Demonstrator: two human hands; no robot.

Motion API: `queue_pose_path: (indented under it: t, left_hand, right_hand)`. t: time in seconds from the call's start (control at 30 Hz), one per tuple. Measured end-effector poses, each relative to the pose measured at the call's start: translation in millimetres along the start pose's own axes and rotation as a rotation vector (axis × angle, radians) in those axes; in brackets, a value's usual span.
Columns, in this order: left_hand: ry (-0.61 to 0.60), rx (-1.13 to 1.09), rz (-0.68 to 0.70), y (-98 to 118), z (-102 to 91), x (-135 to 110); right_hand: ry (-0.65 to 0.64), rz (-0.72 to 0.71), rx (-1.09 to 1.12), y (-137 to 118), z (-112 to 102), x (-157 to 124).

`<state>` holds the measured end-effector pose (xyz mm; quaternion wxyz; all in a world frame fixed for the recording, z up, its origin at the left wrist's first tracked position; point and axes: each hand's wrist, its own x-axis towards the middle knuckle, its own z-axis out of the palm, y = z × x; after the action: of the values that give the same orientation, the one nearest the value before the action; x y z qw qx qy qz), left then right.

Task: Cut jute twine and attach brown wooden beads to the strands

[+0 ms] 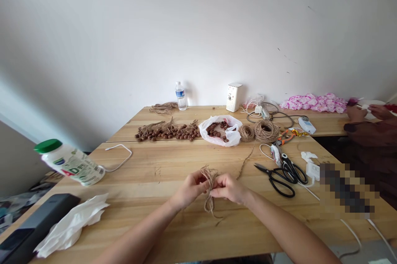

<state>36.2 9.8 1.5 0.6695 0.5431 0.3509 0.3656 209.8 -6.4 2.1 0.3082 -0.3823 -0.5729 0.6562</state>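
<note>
A looped bundle of jute twine (209, 202) is held up between both hands, just above the front of the wooden table. My left hand (192, 189) closes on its left side with thumb and fingers. From the other side, my right hand (228, 188) pinches the same bundle near its middle. Loose ends stick out above and below the fingers. A twisted strand (246, 162) runs from near my right hand back toward the jute twine ball (266, 130). The fingertips partly hide the middle of the bundle.
Brown beads on twine (167, 131) lie in bunches beside a white plastic bag (204, 125) of beads. Black-handled scissors (277, 177) and cables lie to the right. A white bottle with green lid (72, 162) and tissue (74, 224) are left. Another person's hands (356, 113) show far right.
</note>
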Motion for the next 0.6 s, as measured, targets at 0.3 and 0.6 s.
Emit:
queue_pose_path:
  t: [0.3,0.6]
  left_hand:
    - [0.033,-0.378,-0.190,11.0,-2.7,-1.6]
    - [-0.029,-0.671,-0.168,7.3,0.8,-2.8]
  right_hand:
    - [-0.015,0.101,0.130,2.1,-5.2,1.4]
    - [-0.075,0.213,0.341,-2.5,-7.6,1.3]
